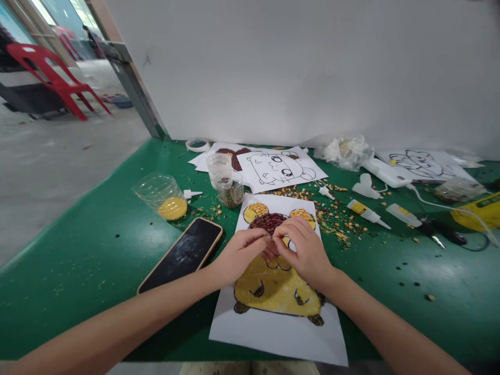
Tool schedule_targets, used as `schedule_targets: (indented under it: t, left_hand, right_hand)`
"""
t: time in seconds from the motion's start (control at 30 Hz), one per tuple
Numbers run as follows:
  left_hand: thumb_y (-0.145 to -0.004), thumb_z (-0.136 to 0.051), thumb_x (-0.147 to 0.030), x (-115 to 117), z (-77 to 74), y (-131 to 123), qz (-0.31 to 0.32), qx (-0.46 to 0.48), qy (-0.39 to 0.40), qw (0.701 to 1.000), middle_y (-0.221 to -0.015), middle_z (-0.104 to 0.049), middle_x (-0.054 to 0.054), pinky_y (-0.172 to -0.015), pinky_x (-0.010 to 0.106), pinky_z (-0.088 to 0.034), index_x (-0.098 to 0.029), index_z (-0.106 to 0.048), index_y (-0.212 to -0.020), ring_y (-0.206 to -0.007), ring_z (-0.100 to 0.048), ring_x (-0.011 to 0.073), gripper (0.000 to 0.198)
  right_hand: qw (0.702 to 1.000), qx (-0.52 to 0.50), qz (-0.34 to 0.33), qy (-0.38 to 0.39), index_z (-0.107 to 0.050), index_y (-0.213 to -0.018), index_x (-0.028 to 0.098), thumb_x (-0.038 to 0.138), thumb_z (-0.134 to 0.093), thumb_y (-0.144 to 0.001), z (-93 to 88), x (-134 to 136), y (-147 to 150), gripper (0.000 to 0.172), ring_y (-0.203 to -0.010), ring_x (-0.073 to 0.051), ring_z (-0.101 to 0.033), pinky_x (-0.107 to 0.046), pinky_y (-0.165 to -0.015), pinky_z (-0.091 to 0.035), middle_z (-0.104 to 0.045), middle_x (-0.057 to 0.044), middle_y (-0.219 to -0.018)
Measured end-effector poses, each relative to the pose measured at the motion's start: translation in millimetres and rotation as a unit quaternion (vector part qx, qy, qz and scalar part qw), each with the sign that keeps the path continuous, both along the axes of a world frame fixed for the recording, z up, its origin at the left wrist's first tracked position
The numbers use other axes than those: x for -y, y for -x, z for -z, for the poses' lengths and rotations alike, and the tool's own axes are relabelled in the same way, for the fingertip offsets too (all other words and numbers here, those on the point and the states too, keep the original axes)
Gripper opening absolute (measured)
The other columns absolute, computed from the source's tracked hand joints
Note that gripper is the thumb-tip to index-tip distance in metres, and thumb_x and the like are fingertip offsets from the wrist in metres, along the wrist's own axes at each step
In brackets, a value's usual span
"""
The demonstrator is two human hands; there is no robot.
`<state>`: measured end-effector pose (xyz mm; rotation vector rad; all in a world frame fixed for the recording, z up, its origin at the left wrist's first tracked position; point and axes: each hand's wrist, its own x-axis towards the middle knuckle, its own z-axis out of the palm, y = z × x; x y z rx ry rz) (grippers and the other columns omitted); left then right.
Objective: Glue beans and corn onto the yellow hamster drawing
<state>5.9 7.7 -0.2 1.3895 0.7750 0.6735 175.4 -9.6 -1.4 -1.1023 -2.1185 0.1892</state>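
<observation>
Seed picture (273, 289): lying flat on the table (78, 250) at lower centre of the frame, directly under both hands; probably kept flat so loose grains are not rolling off.
Left hand (240, 255): hovering over the figure's face, grip pinched closed, fingertips meeting the other hand's.
Right hand (307, 250): mirroring it, grip pinched closed; whether a grain is sitting between the fingertips cannot be told.
Dark beans (267, 221): filling the head patch just above the fingertips.
Cup of yellow grains (162, 195) and seed jar (230, 190): standing centre left, seemingly within reach.
Glue bottles (367, 211): lying right of centre, off the sheet.
Phone (182, 254): lying just left of the sheet.
</observation>
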Motion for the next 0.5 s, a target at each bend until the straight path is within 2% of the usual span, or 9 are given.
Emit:
schedule_targets:
  t: [0.33,0.5]
  left_hand:
    - [-0.085,-0.042,-0.023,-0.4,2.3,2.3,-0.003,-0.038,-0.065,0.997,-0.069,-0.061,0.000,-0.067,0.023,-0.047,-0.015,-0.061,-0.071,-0.068,-0.058,0.0120,0.025]
    - [-0.085,-0.040,-0.019,-1.1,3.7,2.6,-0.008,-0.025,-0.050,0.998,-0.071,-0.062,0.001,-0.067,0.024,-0.048,-0.014,-0.061,-0.072,-0.069,-0.060,0.0127,0.025]
  right_hand:
    - [0.998,-0.029,0.008,0.054,-0.050,-0.076,0.020,0.019,-0.047,-0.086,-0.2,0.7,1.4,0.010,-0.078,-0.017,-0.050,-0.031,-0.073,-0.039,-0.056,-0.003,-0.078]
    - [0.997,-0.046,0.004,0.059,-0.055,-0.082,0.020,0.021,-0.045,-0.089,-0.3,1.2,-2.1,0.012,-0.081,-0.016,-0.052,-0.031,-0.075,-0.039,-0.059,-0.003,-0.082]
